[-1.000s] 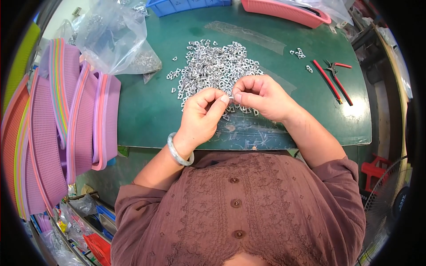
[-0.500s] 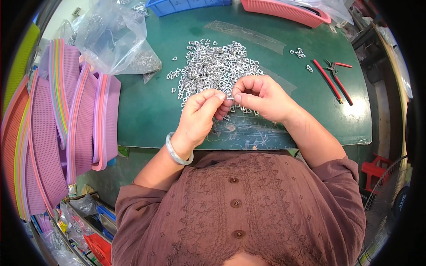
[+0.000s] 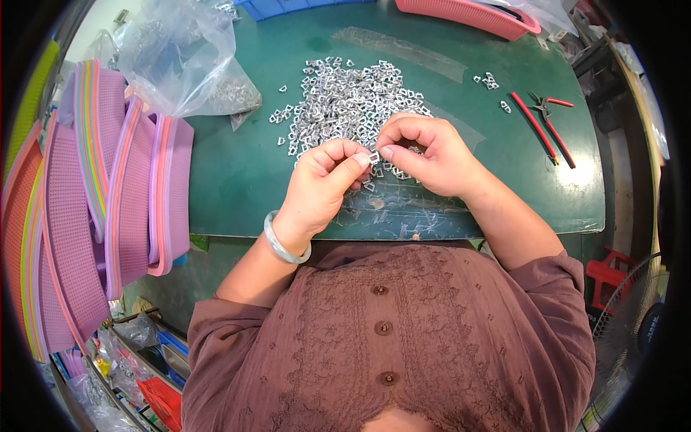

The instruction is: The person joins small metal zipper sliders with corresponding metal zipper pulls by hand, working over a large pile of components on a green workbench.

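My left hand (image 3: 325,183), with a pale bangle at its wrist, pinches a small silver metal buckle (image 3: 373,158) between thumb and index finger. Its open frame sticks out past the fingertips. Close by on the right, my right hand (image 3: 430,157) has thumb and index finger brought together at the buckle's edge; what lies between those tips, if anything, is too small to make out. Both hands are over the near side of a heap of similar silver buckles (image 3: 345,101) on the green table (image 3: 237,173). My hands hide part of that heap.
Red-handled pliers (image 3: 551,129) and a red pen-like tool (image 3: 533,128) lie at the right, near several loose buckles (image 3: 491,81). A clear bag (image 3: 183,65) with metal pieces sits far left. Purple baskets (image 3: 173,187) are stacked left; a pink basket (image 3: 471,16) stands at the back.
The buckle in my left fingers now shows more plainly, its frame turned into view. My right fingertips have shifted slightly away from my left ones. The whole view has moved a little.
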`<state>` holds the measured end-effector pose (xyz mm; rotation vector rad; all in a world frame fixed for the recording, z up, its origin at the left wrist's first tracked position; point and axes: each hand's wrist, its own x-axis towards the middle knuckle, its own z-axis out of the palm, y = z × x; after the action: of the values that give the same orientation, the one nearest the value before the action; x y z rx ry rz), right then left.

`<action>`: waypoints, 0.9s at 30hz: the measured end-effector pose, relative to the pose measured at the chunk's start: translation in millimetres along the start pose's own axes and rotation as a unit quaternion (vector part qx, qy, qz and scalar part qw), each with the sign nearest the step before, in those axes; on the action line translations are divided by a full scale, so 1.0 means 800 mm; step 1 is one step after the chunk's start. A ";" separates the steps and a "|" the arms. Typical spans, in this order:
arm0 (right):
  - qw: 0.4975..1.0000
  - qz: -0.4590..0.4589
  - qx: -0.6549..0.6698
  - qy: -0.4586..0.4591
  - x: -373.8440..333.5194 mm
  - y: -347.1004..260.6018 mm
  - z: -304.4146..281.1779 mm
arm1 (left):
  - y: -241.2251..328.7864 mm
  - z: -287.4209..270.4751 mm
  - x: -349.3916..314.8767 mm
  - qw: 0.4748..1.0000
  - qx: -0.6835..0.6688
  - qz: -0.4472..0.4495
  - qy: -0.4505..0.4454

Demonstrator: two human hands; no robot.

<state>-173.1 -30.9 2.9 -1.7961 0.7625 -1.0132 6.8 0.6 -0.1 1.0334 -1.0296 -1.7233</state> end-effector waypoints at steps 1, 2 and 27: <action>1.000 0.019 0.013 -0.003 0.000 0.001 -0.001 | -0.001 0.000 0.000 0.999 0.033 0.029 -0.004; 0.999 0.038 0.027 -0.006 -0.001 0.001 -0.001 | -0.002 0.000 0.001 0.996 0.067 0.058 -0.008; 0.967 0.185 0.170 -0.032 0.000 0.000 -0.006 | -0.006 0.004 0.004 0.956 0.218 0.194 0.001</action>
<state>-177.8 -32.9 4.0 -1.3234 0.7941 -0.7784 1.9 -0.8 -4.1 1.0118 -1.5417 -1.2004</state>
